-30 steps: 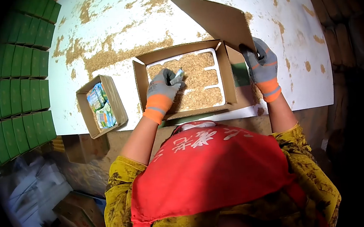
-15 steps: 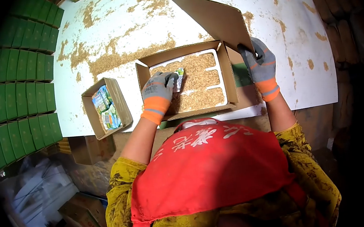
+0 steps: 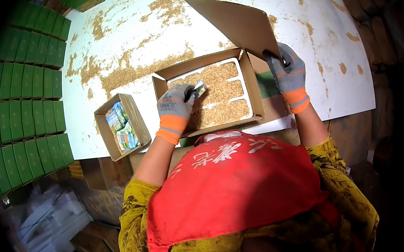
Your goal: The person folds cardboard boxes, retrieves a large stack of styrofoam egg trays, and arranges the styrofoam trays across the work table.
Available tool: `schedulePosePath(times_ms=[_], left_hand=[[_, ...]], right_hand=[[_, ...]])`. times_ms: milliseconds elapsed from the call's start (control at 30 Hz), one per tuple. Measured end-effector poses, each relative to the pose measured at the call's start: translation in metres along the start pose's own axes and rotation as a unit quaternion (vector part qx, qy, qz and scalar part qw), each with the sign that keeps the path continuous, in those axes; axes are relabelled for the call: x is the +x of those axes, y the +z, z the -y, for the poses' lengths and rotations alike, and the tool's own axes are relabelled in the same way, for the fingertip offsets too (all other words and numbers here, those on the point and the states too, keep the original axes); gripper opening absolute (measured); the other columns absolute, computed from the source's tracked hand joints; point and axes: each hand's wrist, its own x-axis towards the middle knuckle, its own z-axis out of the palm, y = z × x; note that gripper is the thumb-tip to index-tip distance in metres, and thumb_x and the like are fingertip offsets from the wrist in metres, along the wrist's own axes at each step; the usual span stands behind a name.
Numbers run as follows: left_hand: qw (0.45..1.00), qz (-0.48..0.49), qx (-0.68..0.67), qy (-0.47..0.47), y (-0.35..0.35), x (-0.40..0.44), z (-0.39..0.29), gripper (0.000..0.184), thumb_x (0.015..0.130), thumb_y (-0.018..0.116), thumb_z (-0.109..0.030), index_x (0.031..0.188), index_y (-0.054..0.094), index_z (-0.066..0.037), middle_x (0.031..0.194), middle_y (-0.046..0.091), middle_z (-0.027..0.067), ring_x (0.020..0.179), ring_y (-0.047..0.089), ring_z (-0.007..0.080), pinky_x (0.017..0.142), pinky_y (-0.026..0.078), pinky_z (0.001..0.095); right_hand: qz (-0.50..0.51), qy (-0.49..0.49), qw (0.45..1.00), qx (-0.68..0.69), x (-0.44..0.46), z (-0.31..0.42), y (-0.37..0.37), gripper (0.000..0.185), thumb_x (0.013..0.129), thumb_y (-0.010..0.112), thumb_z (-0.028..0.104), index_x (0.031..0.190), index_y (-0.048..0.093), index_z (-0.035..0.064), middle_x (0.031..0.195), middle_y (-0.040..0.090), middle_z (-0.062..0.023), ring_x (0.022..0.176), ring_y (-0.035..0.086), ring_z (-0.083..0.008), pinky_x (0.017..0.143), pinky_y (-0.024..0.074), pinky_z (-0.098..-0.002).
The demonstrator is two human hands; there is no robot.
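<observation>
My left hand (image 3: 176, 106), in a grey and orange glove, pinches a small printed packet (image 3: 200, 89) over the left part of an open cardboard box (image 3: 255, 87). Inside that box lies a white tray (image 3: 243, 87) filled with brown shavings (image 3: 217, 87). At the box's right side, my right hand (image 3: 287, 71), gloved alike, is closed on the lower corner of a raised brown cardboard flap (image 3: 239, 19). A smaller open carton (image 3: 137, 121) holding several colourful packets (image 3: 121, 125) stands left of my left hand.
Stacks of green boxes (image 3: 21, 116) line the left side. Brown shavings are scattered on the white table (image 3: 142, 43). Brown packages (image 3: 375, 31) are piled at the right. Cardboard boxes (image 3: 94, 248) and pale plastic sheeting (image 3: 48, 223) lie low at the left.
My left hand has shifted slightly, and the packet in it has changed its tilt. My right hand still holds the cardboard flap. The whole view has moved a little.
</observation>
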Motion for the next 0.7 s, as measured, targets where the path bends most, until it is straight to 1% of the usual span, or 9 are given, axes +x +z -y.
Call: schedulePosePath(times_ms=[67,167,333,367,433,500,567,633,700], left_hand=[[0.992,0.014,-0.105,-0.065,0.006,-0.001,-0.002,0.026,0.080,0.075,-0.029,0.093,0.069,-0.007,0.089,0.069,0.0143,0.088,0.066,0.0324,0.078,0.052,0.0403],[0.982,0.120,-0.062,-0.133,-0.002,0.006,-0.015,0.028,0.080,0.076,-0.030,0.090,0.066,-0.006,0.085,0.069,0.0143,0.083,0.067,0.0333,0.074,0.052,0.0408],[0.978,0.092,-0.124,-0.143,0.007,0.009,0.000,0.036,0.081,0.076,-0.031,0.103,0.070,-0.004,0.093,0.072,0.0166,0.085,0.068,0.0336,0.077,0.053,0.0405],[0.976,0.078,-0.145,-0.141,0.010,0.010,0.005,0.038,0.082,0.075,-0.032,0.106,0.071,-0.004,0.095,0.073,0.0171,0.087,0.069,0.0335,0.078,0.053,0.0404],[0.969,-0.005,-0.215,-0.119,0.020,0.011,0.019,0.034,0.089,0.070,-0.023,0.115,0.069,-0.003,0.102,0.073,0.0179,0.090,0.070,0.0309,0.080,0.054,0.0390],[0.893,-0.115,-0.423,-0.099,0.008,0.004,0.018,0.030,0.094,0.063,-0.013,0.121,0.064,-0.001,0.106,0.071,0.0157,0.092,0.069,0.0265,0.080,0.054,0.0372],[0.933,-0.306,-0.190,-0.005,-0.031,-0.006,0.037,0.028,0.096,0.058,-0.006,0.123,0.060,0.001,0.106,0.068,0.0129,0.094,0.066,0.0229,0.081,0.054,0.0352],[0.905,-0.367,-0.201,-0.074,-0.070,-0.022,0.094,0.026,0.096,0.057,-0.006,0.120,0.061,0.001,0.103,0.068,0.0127,0.093,0.066,0.0229,0.083,0.053,0.0338],[0.910,-0.388,-0.092,-0.109,-0.086,-0.045,0.158,0.026,0.096,0.057,-0.010,0.120,0.062,0.000,0.102,0.069,0.0152,0.092,0.067,0.0276,0.083,0.053,0.0367]], right_hand=[[-0.004,0.002,1.000,0.014,-0.001,0.004,0.000,0.027,0.092,0.063,0.002,0.119,0.065,-0.0020,0.109,0.070,-0.0092,0.100,0.064,-0.0144,0.091,0.0499,-0.0281],[-0.005,0.001,1.000,0.027,-0.005,0.009,0.001,0.028,0.092,0.062,0.001,0.119,0.065,-0.0020,0.110,0.069,-0.0089,0.100,0.064,-0.0142,0.090,0.0500,-0.0276],[0.009,-0.001,1.000,0.012,-0.008,0.011,-0.002,0.028,0.092,0.060,-0.001,0.120,0.064,-0.0024,0.110,0.069,-0.0087,0.100,0.064,-0.0138,0.090,0.0508,-0.0275],[0.001,0.002,1.000,0.015,-0.008,0.010,-0.002,0.030,0.090,0.060,-0.002,0.120,0.065,-0.0006,0.111,0.069,-0.0107,0.101,0.065,-0.0180,0.091,0.0511,-0.0296],[-0.014,0.011,1.000,0.020,-0.010,0.010,-0.001,0.035,0.087,0.059,-0.003,0.121,0.067,0.0028,0.113,0.069,-0.0149,0.104,0.067,-0.0264,0.092,0.0518,-0.0339],[-0.036,-0.064,0.995,-0.066,-0.009,0.019,-0.002,0.039,0.084,0.059,-0.005,0.120,0.068,0.0055,0.112,0.069,-0.0128,0.102,0.066,-0.0277,0.091,0.0523,-0.0348],[-0.026,-0.136,0.980,-0.141,-0.006,0.035,-0.001,0.044,0.080,0.059,-0.006,0.120,0.069,0.0084,0.111,0.068,-0.0105,0.100,0.065,-0.0284,0.090,0.0528,-0.0359],[0.013,-0.205,0.957,-0.207,-0.009,0.056,0.005,0.048,0.076,0.060,-0.005,0.120,0.069,0.0116,0.111,0.068,-0.0080,0.100,0.064,-0.0285,0.089,0.0532,-0.0373],[0.136,-0.279,0.924,-0.221,-0.018,0.066,0.026,0.050,0.074,0.061,0.000,0.121,0.069,0.0144,0.113,0.064,-0.0064,0.101,0.062,-0.0275,0.086,0.0530,-0.0383]])
